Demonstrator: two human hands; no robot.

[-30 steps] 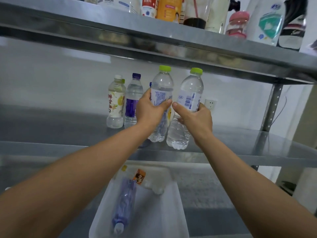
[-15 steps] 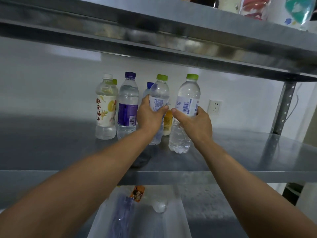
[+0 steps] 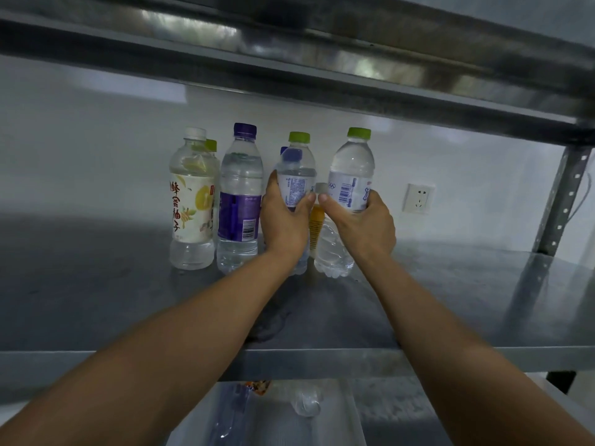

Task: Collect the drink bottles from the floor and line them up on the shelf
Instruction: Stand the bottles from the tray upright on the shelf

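Mostly hidden between left hand and right hand: orange-labelled bottle. Behind left-held bottle, just a blue cap. Midsection of right-held bottle covered by that hand. Below forearms, blurred tray, cut by bottom edge.

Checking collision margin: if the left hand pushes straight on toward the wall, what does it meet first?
Likely the blue-capped bottle just behind the green-capped bottle the left hand grips; gap unclear.

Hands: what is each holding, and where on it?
Left hand grips the left green-capped bottle around its labelled middle; right hand grips the right green-capped bottle likewise.
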